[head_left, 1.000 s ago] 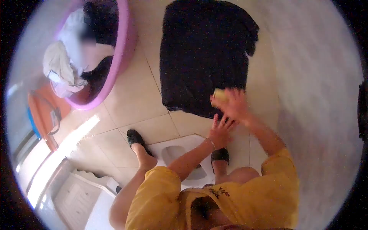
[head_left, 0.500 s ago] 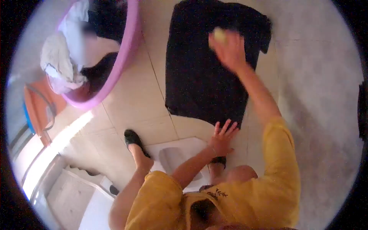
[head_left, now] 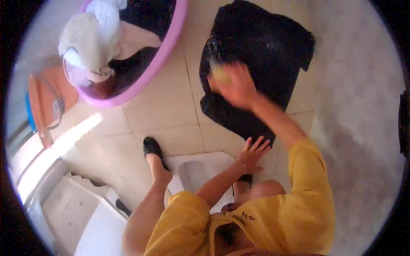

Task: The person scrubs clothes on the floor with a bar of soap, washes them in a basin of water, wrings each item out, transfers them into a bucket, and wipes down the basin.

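Note:
A black garment point(head_left: 265, 51) lies on the tiled floor in front of me, its left side bunched up with a whitish smear along it. My right hand point(head_left: 237, 87), blurred by motion, is closed on a pale yellow bar of soap point(head_left: 221, 77) and presses against the garment's left part. The soap's outline is smeared. My left hand point(head_left: 252, 154) rests with fingers spread at the garment's near corner, fingertips touching the cloth and nothing held.
A pink tub point(head_left: 171, 40) with white, beige and dark clothes stands at the upper left. Beside it is an orange bucket point(head_left: 47, 98). A white squat toilet point(head_left: 213, 160) lies between my feet. At lower left stands a white piece with a wavy edge point(head_left: 87, 181).
My right hand has swept left and nearer with the soap. The garment's left edge has bunched and shifted right. My left hand stays at the near corner.

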### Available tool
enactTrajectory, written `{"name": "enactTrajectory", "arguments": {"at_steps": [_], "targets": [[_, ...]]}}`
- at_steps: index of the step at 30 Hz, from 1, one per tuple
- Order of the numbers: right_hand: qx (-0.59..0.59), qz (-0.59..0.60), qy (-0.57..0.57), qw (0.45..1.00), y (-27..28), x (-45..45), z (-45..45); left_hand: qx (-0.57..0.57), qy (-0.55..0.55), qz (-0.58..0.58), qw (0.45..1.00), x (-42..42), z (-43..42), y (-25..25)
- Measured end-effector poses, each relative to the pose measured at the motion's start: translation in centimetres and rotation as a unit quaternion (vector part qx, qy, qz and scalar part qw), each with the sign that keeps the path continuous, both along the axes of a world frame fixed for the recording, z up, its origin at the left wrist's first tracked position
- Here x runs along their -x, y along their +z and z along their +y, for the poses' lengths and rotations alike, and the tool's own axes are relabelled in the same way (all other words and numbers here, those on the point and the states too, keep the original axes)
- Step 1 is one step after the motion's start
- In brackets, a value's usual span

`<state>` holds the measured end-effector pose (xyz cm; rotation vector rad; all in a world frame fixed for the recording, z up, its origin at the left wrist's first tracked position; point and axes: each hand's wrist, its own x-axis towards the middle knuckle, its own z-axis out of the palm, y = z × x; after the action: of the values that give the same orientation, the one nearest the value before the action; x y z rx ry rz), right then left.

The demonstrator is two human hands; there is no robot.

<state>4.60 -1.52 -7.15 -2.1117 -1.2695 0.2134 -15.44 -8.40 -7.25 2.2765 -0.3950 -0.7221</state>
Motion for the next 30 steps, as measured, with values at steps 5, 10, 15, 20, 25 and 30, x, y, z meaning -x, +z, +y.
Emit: {"name": "enactTrajectory", "arguments": {"at_steps": [5, 10, 15, 20, 25, 30], "targets": [[0.003, -0.054, 0.124, 0.991, 0.2, 3.8, -4.9, 0.031, 0.024, 0.135, 0.99, -0.1, 0.0, -0.7], [-0.009, -0.133, -0.101, 0.986, -1.4, -6.1, 4.4, -0.074, -0.051, -0.047, 0.995, -2.0, 2.0, 0.7], [-0.373, 0.612, -0.254, 0.649, -2.3, -7.9, -7.8, -0.144, 0.072, -0.141, 0.977, -10.5, 8.6, 1.5], [-0.416, 0.713, -0.105, 0.555, -4.0, -10.6, -11.6, -0.175, 0.081, -0.257, 0.947, -8.7, 7.6, -4.1], [-0.281, 0.512, -0.286, 0.759, -2.1, -5.5, -10.4, -0.127, 0.103, -0.208, 0.964, -10.8, 8.2, -3.3], [-0.079, 0.049, -0.192, 0.977, 0.3, 9.5, -10.5, -0.077, 0.126, -0.129, 0.981, -0.8, 8.5, -3.6]]}}
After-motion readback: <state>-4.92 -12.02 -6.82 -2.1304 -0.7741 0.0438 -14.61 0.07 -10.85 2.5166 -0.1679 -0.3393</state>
